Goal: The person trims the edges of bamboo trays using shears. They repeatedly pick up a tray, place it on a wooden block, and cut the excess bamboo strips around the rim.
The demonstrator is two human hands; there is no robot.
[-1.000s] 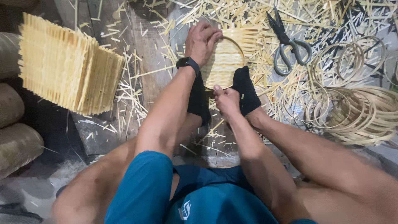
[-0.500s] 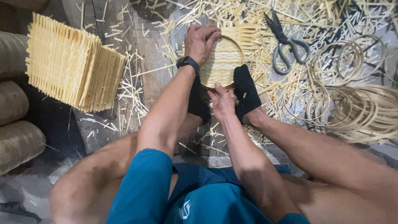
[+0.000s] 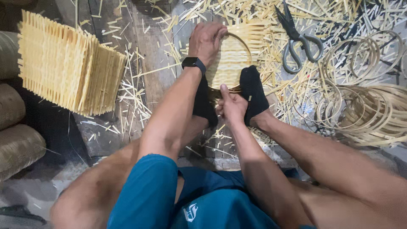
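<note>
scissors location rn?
In the head view, the scissors lie on the floor among bamboo scraps at upper right, just right of the round woven mat, beside the bamboo hoops.

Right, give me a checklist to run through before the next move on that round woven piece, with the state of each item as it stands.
1. Left hand grips the far rim of the round woven mat: ok.
2. Right hand pinches the near edge: ok.
3. Both black-socked feet pin the mat from either side: ok.
4. Hoop seated all round the weave: cannot tell, the near part is hidden by hands and feet.
5. Scissors lie apart from the mat, blades shut: ok.
6. Floor free of cut slivers around the work: not ok.
</note>
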